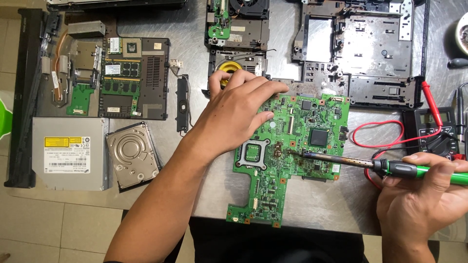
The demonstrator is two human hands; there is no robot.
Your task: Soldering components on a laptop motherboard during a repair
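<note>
Your soldering iron [390,168] lies almost level, long axis running right to left, tip pointing left onto the green motherboard [292,151] just right of the square processor socket [252,153]. Green handle, dark collar, slim metal barrel. Your right hand [419,195] is curled tight around the handle; the handle's rear end runs off the frame's right edge. Your left hand [234,112] lies flat, fingers spread, pressing the board's upper left corner on the metal table [317,202], hiding that corner.
</note>
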